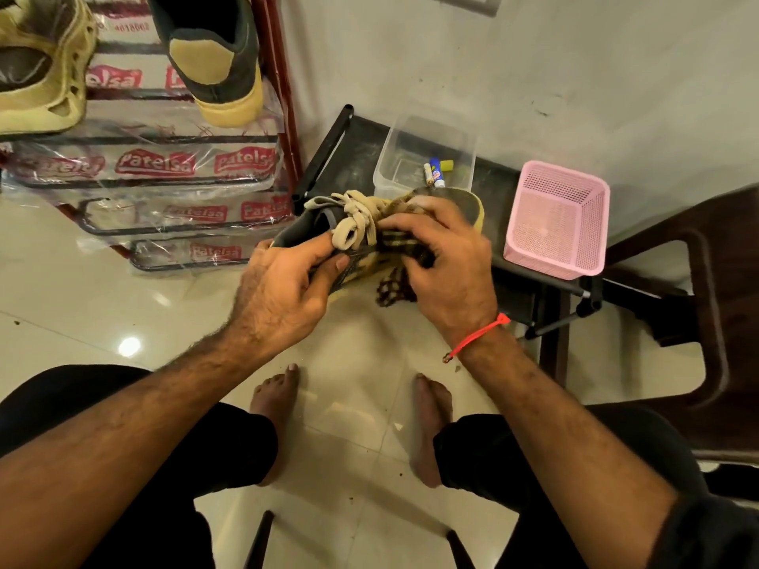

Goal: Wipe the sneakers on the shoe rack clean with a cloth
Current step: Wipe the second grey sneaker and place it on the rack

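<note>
Two hands work one sneaker: left hand clamps its heel; right hand presses the cloth closed-fingered; loose laces between them may snag.

Dark grey sneaker with cream laces, dark-and-yellow checked cloth, pink basket.

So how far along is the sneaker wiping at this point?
Mid-job. In hand: the left hand holds a dark sneaker while the right hand presses a checked cloth against its side. Two more shoes sit on the shoe rack: a dark sneaker with tan heel and a beige shoe. Whether those are already wiped cannot be told.
</note>
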